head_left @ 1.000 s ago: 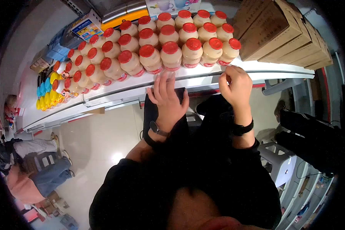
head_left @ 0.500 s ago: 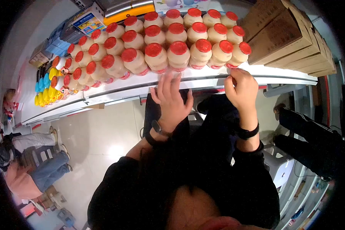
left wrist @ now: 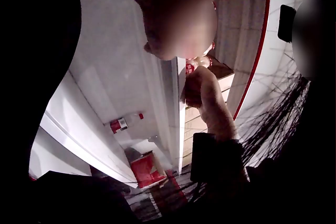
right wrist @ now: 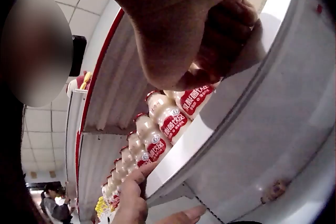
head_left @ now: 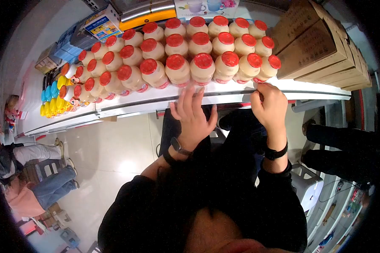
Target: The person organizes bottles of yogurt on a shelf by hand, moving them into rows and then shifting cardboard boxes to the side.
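Note:
Red-capped bottles of pale drink stand in several close rows on a white shelf. My left hand lies at the shelf's front edge, fingers spread and fairly straight, fingertips by the bases of the front bottles. To the right, my right hand has its fingers curled at the edge, below the last front bottle; nothing shows in its grasp. In the right wrist view the curled right hand is close to red-labelled bottles, with the left hand farther along the edge.
Brown cartons stand right of the bottles. Yellow and blue items are at the shelf's left end, with boxes behind. A grey stool is at the right. Other people's legs show at the left and right.
The bottles and shelf have shifted in the head view, lower over the last half second. Both hands keep about the same poses at the shelf edge.

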Action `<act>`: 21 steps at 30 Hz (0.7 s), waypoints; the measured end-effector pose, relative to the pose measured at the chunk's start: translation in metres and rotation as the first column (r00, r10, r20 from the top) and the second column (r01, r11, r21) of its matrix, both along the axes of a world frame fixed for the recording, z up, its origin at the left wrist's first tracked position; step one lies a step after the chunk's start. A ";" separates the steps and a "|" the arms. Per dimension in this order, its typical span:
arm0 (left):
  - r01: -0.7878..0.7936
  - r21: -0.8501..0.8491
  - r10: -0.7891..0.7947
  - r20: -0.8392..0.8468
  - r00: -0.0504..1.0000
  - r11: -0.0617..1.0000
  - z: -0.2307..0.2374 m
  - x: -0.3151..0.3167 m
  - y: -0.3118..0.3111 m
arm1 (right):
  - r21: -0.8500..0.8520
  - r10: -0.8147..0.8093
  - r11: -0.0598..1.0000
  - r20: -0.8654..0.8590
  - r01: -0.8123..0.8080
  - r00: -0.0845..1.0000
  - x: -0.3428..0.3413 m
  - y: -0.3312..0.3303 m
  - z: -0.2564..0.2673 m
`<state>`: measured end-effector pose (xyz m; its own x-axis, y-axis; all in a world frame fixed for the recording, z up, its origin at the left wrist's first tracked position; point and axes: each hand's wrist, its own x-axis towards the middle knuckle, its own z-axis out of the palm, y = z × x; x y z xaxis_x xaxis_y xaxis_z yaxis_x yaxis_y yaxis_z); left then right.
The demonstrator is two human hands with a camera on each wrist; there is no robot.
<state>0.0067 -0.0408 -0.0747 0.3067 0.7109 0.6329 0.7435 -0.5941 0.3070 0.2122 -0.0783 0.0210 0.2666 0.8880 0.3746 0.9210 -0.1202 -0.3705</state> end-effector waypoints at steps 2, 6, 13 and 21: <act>-0.005 0.000 0.005 -0.006 1.000 1.000 0.000 0.000 0.000 | -0.011 -0.011 1.000 -0.010 0.011 1.000 -0.001 0.000 0.001; 0.003 -0.003 -0.003 0.010 1.000 1.000 0.001 0.000 0.000 | -0.010 -0.006 1.000 -0.027 0.006 1.000 -0.002 0.000 0.004; 0.006 -0.025 -0.006 -0.005 1.000 1.000 0.001 0.000 -0.001 | -0.015 -0.012 1.000 -0.029 0.012 0.999 -0.002 0.000 0.003; 0.009 -0.038 -0.009 -0.006 1.000 0.999 0.005 0.000 -0.002 | -0.001 -0.013 1.000 -0.039 0.013 0.999 0.000 -0.002 0.001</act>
<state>0.0071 -0.0433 -0.0701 0.3166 0.7317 0.6037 0.7401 -0.5886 0.3253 0.2118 -0.0799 0.0221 0.2925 0.8845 0.3635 0.9044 -0.1323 -0.4058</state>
